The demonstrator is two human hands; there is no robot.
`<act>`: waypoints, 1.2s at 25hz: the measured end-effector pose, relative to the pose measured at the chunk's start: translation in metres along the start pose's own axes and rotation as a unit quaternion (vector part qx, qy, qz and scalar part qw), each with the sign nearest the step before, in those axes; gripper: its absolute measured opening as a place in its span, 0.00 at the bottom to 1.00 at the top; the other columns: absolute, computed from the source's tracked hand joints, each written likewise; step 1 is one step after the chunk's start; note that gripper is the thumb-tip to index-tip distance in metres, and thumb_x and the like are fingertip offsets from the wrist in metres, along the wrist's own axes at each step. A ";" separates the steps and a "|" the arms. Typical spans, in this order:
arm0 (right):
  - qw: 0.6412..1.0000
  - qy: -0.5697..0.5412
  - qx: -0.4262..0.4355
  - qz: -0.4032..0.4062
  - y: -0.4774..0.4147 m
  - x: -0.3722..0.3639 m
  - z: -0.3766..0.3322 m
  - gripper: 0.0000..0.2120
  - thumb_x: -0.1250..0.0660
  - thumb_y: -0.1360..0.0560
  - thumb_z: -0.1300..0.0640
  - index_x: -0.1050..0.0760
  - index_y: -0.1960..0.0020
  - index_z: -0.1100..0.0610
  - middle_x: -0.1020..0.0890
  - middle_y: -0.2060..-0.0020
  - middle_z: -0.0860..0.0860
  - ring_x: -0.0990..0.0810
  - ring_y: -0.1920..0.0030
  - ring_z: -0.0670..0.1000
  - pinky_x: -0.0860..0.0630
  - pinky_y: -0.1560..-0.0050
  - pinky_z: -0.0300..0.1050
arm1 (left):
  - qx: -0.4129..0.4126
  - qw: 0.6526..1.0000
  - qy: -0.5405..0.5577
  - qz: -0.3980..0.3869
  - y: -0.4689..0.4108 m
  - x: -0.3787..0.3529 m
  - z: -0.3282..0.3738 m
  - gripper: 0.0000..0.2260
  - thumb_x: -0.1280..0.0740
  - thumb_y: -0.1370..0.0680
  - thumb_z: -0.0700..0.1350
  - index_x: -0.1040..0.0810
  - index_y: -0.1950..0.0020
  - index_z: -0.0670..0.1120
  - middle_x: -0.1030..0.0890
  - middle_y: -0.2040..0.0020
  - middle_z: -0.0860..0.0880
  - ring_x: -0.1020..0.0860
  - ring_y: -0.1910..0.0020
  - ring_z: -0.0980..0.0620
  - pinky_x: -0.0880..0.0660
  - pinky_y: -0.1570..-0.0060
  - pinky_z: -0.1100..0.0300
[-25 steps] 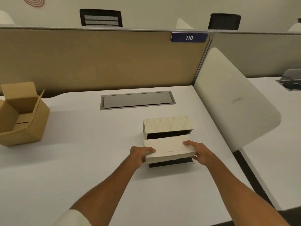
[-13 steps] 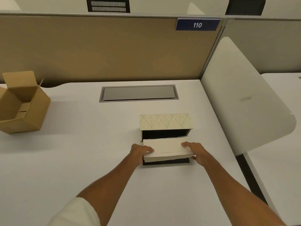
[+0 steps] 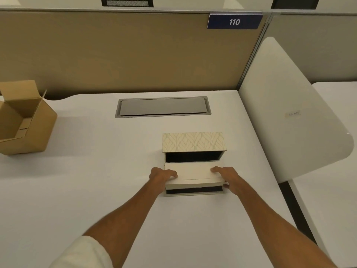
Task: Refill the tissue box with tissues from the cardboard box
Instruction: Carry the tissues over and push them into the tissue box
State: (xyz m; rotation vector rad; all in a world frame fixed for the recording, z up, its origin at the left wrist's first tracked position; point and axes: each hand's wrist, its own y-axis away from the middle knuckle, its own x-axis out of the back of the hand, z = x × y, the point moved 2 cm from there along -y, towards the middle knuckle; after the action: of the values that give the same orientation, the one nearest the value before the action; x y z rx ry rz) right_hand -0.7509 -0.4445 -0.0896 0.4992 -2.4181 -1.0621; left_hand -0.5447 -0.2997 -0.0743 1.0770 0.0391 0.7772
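A cream tissue box (image 3: 193,142) with a leaf pattern stands open on the white desk (image 3: 96,180), its lid raised at the back and its dark inside showing. A white pack of tissues (image 3: 193,174) rests tilted across the box's opening. My left hand (image 3: 162,176) grips the pack's left end and my right hand (image 3: 225,174) grips its right end. The brown cardboard box (image 3: 25,120) sits open at the desk's far left, and nothing shows inside it.
A grey cable hatch (image 3: 163,107) is set into the desk behind the tissue box. A tan partition (image 3: 116,51) with a blue "110" sign (image 3: 234,21) closes the back. A white rounded divider panel (image 3: 289,113) stands along the right edge.
The tissue pack has sunk lower into the open tissue box, with both hands still holding its ends. The camera has tilted slightly downward.
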 end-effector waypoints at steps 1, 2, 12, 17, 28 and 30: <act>1.000 0.006 0.001 0.000 0.000 0.000 0.000 0.20 0.26 0.31 0.51 0.33 0.48 0.56 0.28 0.58 0.50 0.27 0.50 0.54 0.26 0.42 0.52 | -0.003 1.000 -0.003 0.001 0.001 0.000 0.000 0.31 0.21 0.37 0.40 0.30 0.38 0.37 0.26 0.40 0.38 0.26 0.43 0.41 0.23 0.45 0.51; 1.000 0.012 0.001 0.001 0.000 0.000 0.001 0.19 0.26 0.31 0.51 0.32 0.50 0.56 0.28 0.59 0.50 0.27 0.53 0.53 0.26 0.42 0.52 | -0.005 1.000 -0.006 0.002 0.001 0.000 0.000 0.31 0.21 0.37 0.40 0.30 0.38 0.37 0.26 0.40 0.38 0.26 0.43 0.41 0.23 0.46 0.51; 0.995 0.085 0.024 0.052 0.001 -0.004 -0.003 0.27 0.28 0.34 0.42 0.33 0.46 0.58 0.27 0.52 0.53 0.27 0.52 0.53 0.27 0.49 0.50 | -0.021 1.000 0.013 0.004 0.014 -0.002 0.001 0.31 0.25 0.32 0.46 0.35 0.34 0.39 0.29 0.37 0.40 0.31 0.47 0.45 0.28 0.50 0.52; 0.987 0.143 0.047 0.049 0.009 0.002 -0.007 0.33 0.29 0.32 0.39 0.31 0.39 0.61 0.25 0.40 0.58 0.25 0.47 0.57 0.28 0.47 0.51 | -0.039 0.999 0.007 -0.004 0.020 0.000 0.003 0.31 0.29 0.29 0.51 0.35 0.33 0.39 0.30 0.42 0.42 0.31 0.48 0.46 0.28 0.50 0.53; 0.680 0.579 0.449 0.026 0.039 0.005 -0.032 0.52 0.30 0.41 0.29 0.41 0.27 0.56 0.30 0.30 0.54 0.28 0.34 0.55 0.27 0.40 0.50 | -0.543 0.667 -0.506 0.061 0.032 -0.007 -0.002 0.49 0.29 0.38 0.68 0.40 0.27 0.43 0.33 0.28 0.44 0.33 0.31 0.44 0.37 0.31 0.52; 0.645 0.633 0.428 -0.001 0.035 -0.003 -0.037 0.59 0.29 0.44 0.28 0.46 0.25 0.58 0.33 0.29 0.55 0.31 0.32 0.55 0.29 0.36 0.50 | -0.507 0.655 -0.558 0.046 0.025 -0.014 0.007 0.59 0.26 0.44 0.70 0.48 0.24 0.42 0.37 0.27 0.43 0.37 0.29 0.43 0.41 0.28 0.49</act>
State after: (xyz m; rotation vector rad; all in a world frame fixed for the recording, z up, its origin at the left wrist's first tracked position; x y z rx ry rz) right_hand -0.7334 -0.4426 -0.0420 1.0508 -1.3499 0.5533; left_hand -0.5661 -0.3071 -0.0555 0.2832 -1.3774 0.0067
